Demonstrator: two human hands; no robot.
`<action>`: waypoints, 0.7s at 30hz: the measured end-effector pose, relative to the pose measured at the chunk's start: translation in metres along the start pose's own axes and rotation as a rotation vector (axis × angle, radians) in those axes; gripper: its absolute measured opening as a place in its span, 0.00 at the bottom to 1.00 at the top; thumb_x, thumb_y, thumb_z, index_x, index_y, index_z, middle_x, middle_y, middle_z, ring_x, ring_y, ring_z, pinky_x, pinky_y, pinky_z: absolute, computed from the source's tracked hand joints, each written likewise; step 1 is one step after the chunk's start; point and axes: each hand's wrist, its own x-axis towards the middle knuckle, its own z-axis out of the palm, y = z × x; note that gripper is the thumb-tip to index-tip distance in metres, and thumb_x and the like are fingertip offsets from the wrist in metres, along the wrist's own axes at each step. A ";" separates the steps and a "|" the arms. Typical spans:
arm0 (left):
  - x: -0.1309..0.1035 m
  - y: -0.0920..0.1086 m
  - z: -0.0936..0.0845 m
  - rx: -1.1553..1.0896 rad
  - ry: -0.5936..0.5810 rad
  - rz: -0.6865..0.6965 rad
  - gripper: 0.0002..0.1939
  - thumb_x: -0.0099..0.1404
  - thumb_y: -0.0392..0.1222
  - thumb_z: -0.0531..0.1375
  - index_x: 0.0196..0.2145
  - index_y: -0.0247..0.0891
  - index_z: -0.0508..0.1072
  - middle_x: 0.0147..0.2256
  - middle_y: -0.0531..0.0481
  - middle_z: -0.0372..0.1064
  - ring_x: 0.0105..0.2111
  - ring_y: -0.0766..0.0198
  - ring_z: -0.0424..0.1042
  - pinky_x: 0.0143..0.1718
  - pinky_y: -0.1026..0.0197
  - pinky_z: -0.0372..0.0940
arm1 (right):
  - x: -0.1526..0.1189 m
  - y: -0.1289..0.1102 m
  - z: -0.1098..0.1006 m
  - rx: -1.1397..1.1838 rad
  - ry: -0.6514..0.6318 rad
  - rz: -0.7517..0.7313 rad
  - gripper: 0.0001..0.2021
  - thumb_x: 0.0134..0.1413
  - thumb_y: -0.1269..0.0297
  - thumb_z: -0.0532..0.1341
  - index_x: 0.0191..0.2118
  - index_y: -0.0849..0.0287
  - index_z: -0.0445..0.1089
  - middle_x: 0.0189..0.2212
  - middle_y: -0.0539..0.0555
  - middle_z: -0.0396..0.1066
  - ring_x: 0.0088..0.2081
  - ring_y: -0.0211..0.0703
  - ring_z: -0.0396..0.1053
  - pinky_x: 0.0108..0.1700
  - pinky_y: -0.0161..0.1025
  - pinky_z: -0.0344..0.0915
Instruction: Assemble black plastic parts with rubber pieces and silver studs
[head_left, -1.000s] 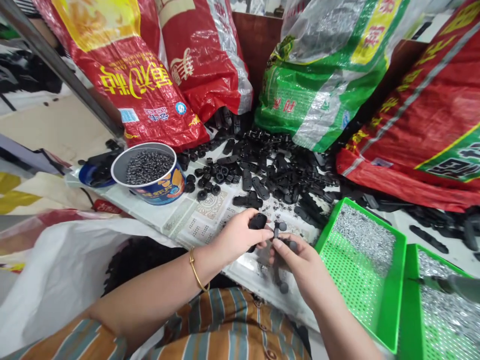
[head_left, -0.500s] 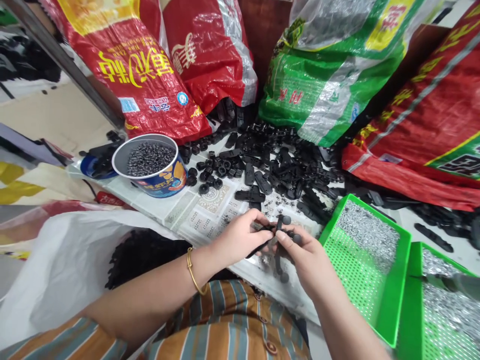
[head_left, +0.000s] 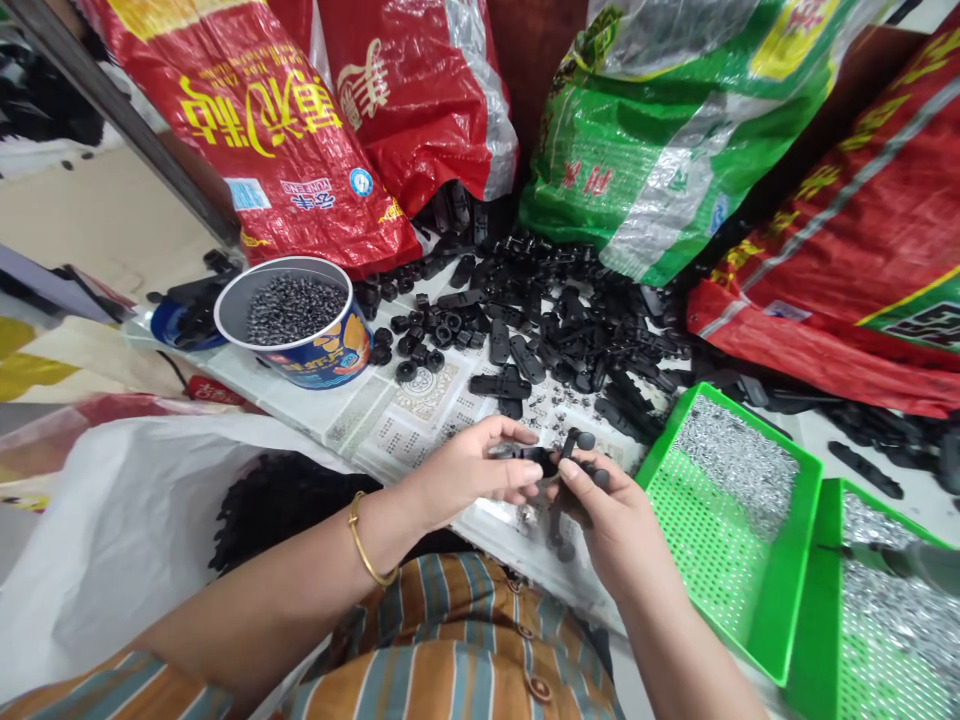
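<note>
Above the table's front edge, both hands are on a black plastic part [head_left: 575, 440] whose arms end in round discs. My right hand [head_left: 630, 525] pinches it near the middle, with thumb on top; one arm points down below the fingers. My left hand [head_left: 465, 468], with a gold bangle at the wrist, has its thumb and fingers around the part's left end. Fingers hide much of the piece, so its joint cannot be made out. Just beyond lie crossed flat black pieces [head_left: 500, 383] and a spread pile of black parts [head_left: 570, 330].
A blue tub [head_left: 315, 355] of small dark pieces stands left. Green trays [head_left: 776, 620] with shiny metal bits stand right, a thin-tipped tool [head_left: 900, 565] over one. Red sacks [head_left: 300, 190] and a green sack [head_left: 585, 200] line the back. A white bag [head_left: 127, 530] with black contents lies left.
My left hand's fingers have loosened and spread along the part's left end, which now points more level. The right hand keeps its pinch. The view has shifted slightly.
</note>
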 end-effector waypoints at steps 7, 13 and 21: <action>-0.004 -0.017 -0.005 -0.128 0.076 0.178 0.18 0.55 0.40 0.63 0.44 0.39 0.68 0.43 0.48 0.68 0.34 0.67 0.72 0.36 0.63 0.66 | -0.002 0.007 0.004 0.060 0.044 0.003 0.14 0.40 0.56 0.68 0.32 0.58 0.69 0.19 0.48 0.69 0.24 0.34 0.66 0.29 0.31 0.62; 0.005 -0.021 -0.005 -0.086 0.167 0.175 0.18 0.58 0.49 0.60 0.43 0.37 0.69 0.43 0.44 0.70 0.41 0.59 0.70 0.38 0.59 0.66 | -0.004 -0.001 0.002 -0.044 0.033 0.032 0.14 0.42 0.55 0.67 0.32 0.58 0.68 0.20 0.47 0.67 0.23 0.32 0.64 0.29 0.30 0.62; 0.001 -0.026 0.001 -0.293 -0.046 -0.025 0.21 0.54 0.49 0.63 0.41 0.32 0.69 0.33 0.45 0.71 0.31 0.63 0.71 0.38 0.56 0.64 | -0.002 -0.014 0.010 -0.025 -0.163 0.122 0.13 0.44 0.56 0.66 0.33 0.59 0.67 0.23 0.48 0.67 0.22 0.32 0.64 0.28 0.31 0.63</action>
